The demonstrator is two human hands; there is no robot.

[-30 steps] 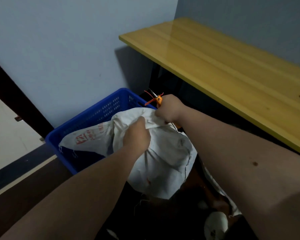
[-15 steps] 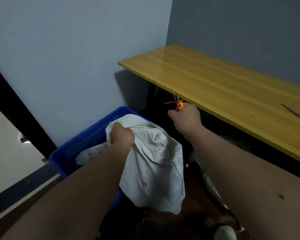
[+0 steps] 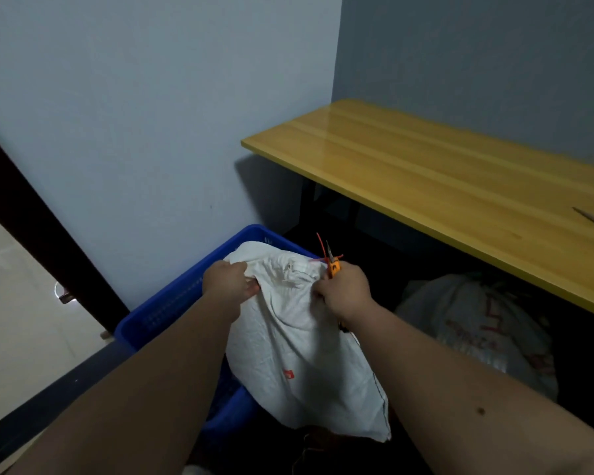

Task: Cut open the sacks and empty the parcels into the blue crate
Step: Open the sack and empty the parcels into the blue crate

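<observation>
White woven plastic sack (image 3: 299, 341) over blue plastic crate (image 3: 172, 303): left hand (image 3: 227, 282) and right hand (image 3: 343, 293), also holding orange-handled snips (image 3: 331, 260), clamp its top; lift evenly, blades outward.

Your sack (image 3: 299, 341): white woven cloth, matt, creased, dark stitched seam down one edge. Blue crate (image 3: 172, 303): perforated plastic, dull sheen. Cutter (image 3: 333, 265) in your right hand (image 3: 343, 293): orange plastic handle, thin metal tip. Bench (image 3: 443, 186): yellow wood, glossy lacquer, smooth. Second sack (image 3: 477, 323) under bench: shinier woven plastic. Wall (image 3: 151, 114): matt paint.
</observation>
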